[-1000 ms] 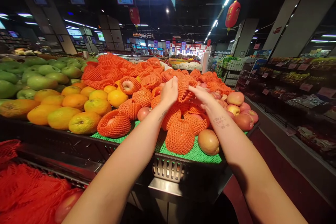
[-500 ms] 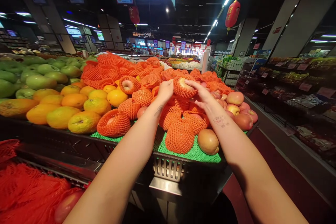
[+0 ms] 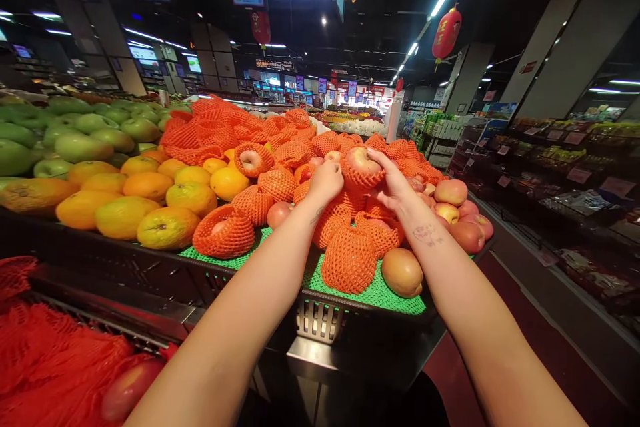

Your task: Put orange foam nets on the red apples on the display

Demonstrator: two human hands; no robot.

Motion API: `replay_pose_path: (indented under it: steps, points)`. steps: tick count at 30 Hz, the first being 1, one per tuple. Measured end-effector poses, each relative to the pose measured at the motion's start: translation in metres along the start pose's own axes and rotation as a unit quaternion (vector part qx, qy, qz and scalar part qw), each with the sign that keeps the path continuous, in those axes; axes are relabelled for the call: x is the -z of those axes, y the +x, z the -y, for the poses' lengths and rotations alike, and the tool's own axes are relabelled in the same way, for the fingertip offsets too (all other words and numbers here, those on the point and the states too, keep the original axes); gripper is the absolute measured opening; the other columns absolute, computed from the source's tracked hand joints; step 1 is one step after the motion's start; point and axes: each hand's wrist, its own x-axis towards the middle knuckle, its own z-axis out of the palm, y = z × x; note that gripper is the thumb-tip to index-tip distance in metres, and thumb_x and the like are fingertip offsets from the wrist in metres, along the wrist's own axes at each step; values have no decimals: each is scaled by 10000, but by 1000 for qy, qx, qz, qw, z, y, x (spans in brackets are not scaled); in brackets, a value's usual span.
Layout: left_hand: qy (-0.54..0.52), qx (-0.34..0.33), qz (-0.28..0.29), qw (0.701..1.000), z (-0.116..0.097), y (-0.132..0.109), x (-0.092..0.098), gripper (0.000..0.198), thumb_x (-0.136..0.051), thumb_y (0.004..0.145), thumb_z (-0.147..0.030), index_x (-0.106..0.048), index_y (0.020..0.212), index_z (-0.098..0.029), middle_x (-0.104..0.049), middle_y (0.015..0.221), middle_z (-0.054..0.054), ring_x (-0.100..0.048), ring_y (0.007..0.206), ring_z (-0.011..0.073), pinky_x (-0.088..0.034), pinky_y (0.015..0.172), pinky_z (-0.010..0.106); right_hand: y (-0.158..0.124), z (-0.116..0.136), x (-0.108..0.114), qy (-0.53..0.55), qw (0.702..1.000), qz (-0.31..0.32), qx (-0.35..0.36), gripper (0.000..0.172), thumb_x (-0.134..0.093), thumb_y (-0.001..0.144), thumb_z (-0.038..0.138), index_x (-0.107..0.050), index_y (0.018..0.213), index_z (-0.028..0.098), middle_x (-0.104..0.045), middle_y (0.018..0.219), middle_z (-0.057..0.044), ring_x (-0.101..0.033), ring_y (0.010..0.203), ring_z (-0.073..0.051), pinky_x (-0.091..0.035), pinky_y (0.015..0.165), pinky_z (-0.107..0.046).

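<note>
An apple (image 3: pixel 364 160) sits in an orange foam net sleeve (image 3: pixel 364 178), its upper part bare and the net around its lower half. My right hand (image 3: pixel 391 181) is closed around its right side, the thumb over the top. Just left of it, my left hand (image 3: pixel 326 181) is curled with its fingers pressed together; what they hold, if anything, is hidden. Below the hands, several netted apples (image 3: pixel 349 260) lie on a green mesh mat (image 3: pixel 395 303), beside one bare brownish-yellow apple (image 3: pixel 403 272). More netted fruit (image 3: pixel 223 232) rests left of my left forearm.
Oranges (image 3: pixel 169 227) and green apples (image 3: pixel 90 140) are piled on the left. Bare red apples (image 3: pixel 467 235) lie at the right end of the stand. A basket with red netting (image 3: pixel 55 360) is at lower left. Packaged goods fill a shelf (image 3: pixel 575 167) on the right.
More of the held apple's red top shows above the net. My left hand has drawn slightly away from the apple. The whole view has shifted a little.
</note>
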Motion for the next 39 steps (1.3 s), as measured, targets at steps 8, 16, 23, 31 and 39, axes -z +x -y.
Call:
replay_pose_path:
  steps: [8,16,23,31,39]
  points:
    - [-102,-191,21,976,-25,-3,7,462,-551,975,-473,-638,1324,-183,-655,1396,143,-612,1295,274,-450,1148,472,1,2,5,56,998,-34,15,451,-685,912,523,-680,1222,195,-769,1048,-111,-737,981,-241,-645,795,-358]
    - [46,-278,56,958,-23,-12,7,1013,-873,694,-416,-402,1561,-185,-504,1514,197,-485,1428,378,-397,1210,569,-9,9,-8,46,999,27,4,755,-479,970,744,-659,1337,109,-758,977,-150,-729,1040,-277,-632,837,-382]
    - [25,-249,-179,951,-40,-14,20,956,-840,732,-289,-355,1552,-214,-490,1514,165,-473,1435,328,-394,1238,481,-5,21,7,-50,998,13,24,881,-521,789,942,-719,1172,174,-755,903,-139,-748,873,-266,-644,696,-364]
    - [84,-175,-304,933,-72,-100,97,942,-767,828,-421,-240,1595,-276,-328,1646,111,-344,1541,336,-290,1308,490,7,9,8,-219,964,-13,151,378,-857,760,530,-774,880,181,-759,905,-76,-662,739,-161,-485,565,-240]
    - [261,-29,-32,964,-28,-195,112,991,-807,683,-413,-336,1540,-254,-612,1445,134,-643,1280,366,-576,1011,485,5,6,6,-259,944,31,204,199,-838,793,341,-803,872,162,-754,835,-70,-641,732,-158,-452,591,-254]
